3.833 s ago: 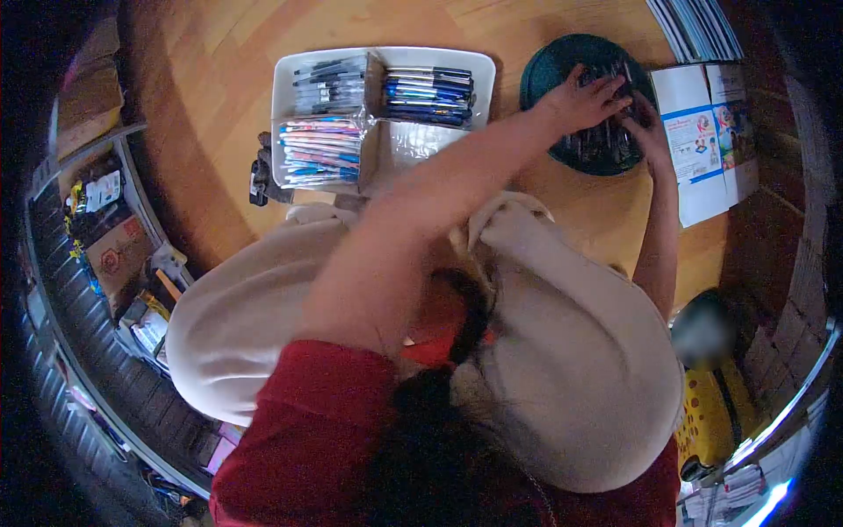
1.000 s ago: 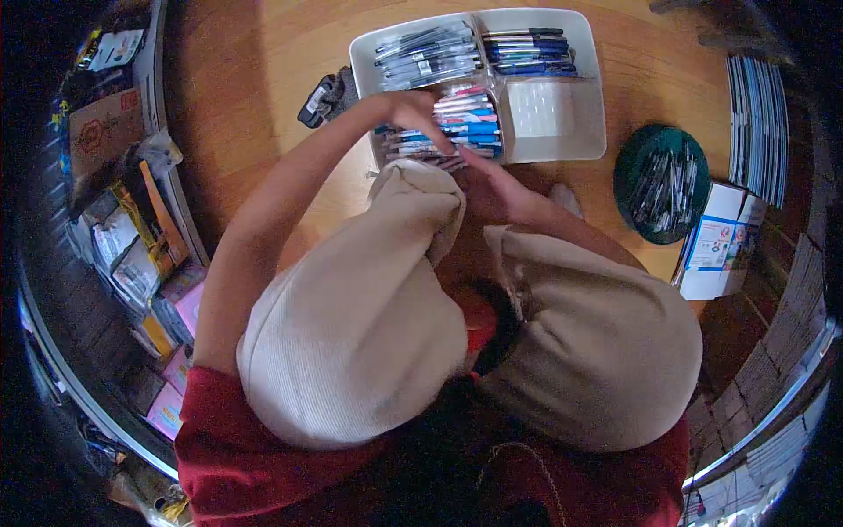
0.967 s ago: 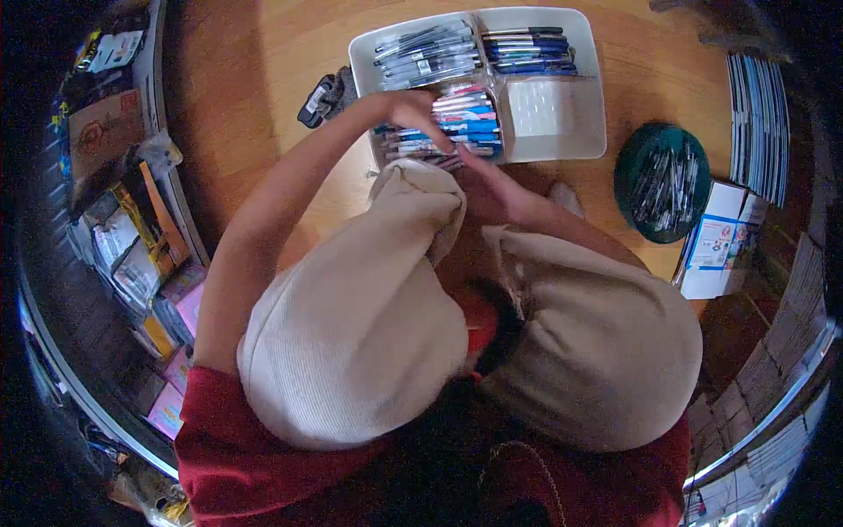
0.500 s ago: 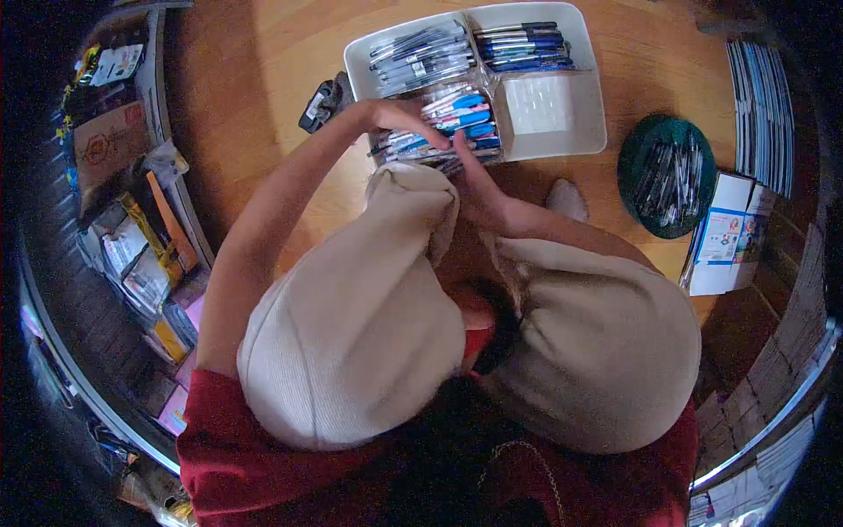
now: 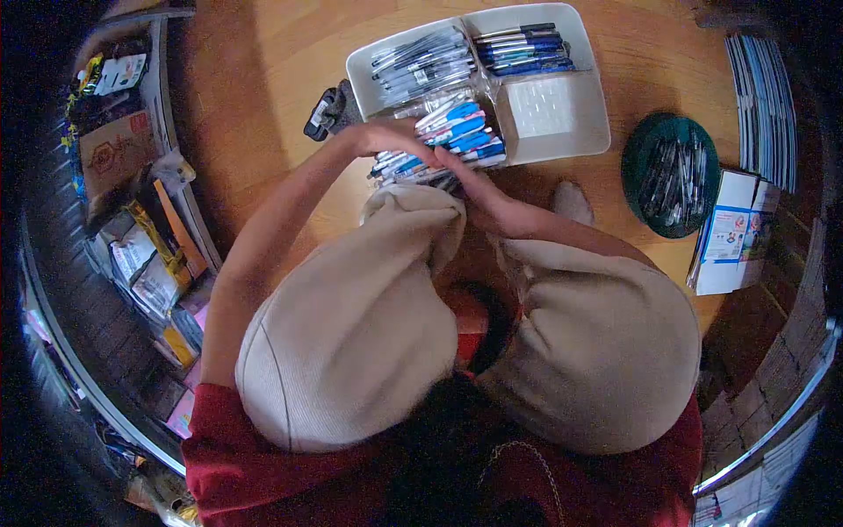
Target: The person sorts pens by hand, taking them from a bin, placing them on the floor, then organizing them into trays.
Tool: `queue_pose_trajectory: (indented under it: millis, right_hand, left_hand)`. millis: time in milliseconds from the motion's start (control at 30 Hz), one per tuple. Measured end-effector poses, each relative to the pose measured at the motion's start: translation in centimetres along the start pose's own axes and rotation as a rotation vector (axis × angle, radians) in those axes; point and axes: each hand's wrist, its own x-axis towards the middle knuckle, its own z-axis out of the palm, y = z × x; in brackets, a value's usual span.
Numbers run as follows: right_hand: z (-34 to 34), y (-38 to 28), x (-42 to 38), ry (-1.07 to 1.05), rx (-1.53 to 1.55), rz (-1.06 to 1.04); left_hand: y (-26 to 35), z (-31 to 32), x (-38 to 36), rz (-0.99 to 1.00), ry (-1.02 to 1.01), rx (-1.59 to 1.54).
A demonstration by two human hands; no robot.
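A cluster of white and blue pens [image 5: 458, 127] is gathered between my two hands at the near left part of a white divided tray [image 5: 599, 114]. My left hand [image 5: 391, 140] curves round the cluster from the left. From the near side, my right hand [image 5: 457, 169] closes on it, and the thumbs almost meet. Most fingers are hidden behind the pens. Clear-barrelled pens [image 5: 421, 66] fill the tray's far left compartment, and dark blue pens [image 5: 527, 48] lie in the far right one.
A dark green round container [image 5: 637, 167] of pens stands right of the tray. Beyond it are stacked booklets [image 5: 762, 114] and a white and blue printed carton [image 5: 729, 233]. A dark grey object [image 5: 332, 110] lies left of the tray. Shelves with packages [image 5: 149, 255] line the left.
The pens between my hands have shifted nearer and bunched together, baring some of the compartment floor behind them. Both hands have drawn slightly toward me.
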Motion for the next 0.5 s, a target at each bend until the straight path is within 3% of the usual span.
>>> queue_pose_trajectory:
  millis: [100,133,500]
  right_hand:
    - [0.4,-1.2,-2.5,-0.084,-0.192,-0.069]
    - [-0.5,-0.8,-1.1,-0.011,-0.164,0.086]
    - [0.4,-2.6,-4.5,-0.099,-0.2,-0.3]
  left_hand:
    - [0.1,0.6,-0.6,0.06,0.007,-0.071]
    - [-0.1,0.9,-0.8,0.08,0.018,-0.114]
    - [2.7,3.1,-1.9,0.182,0.176,-0.227]
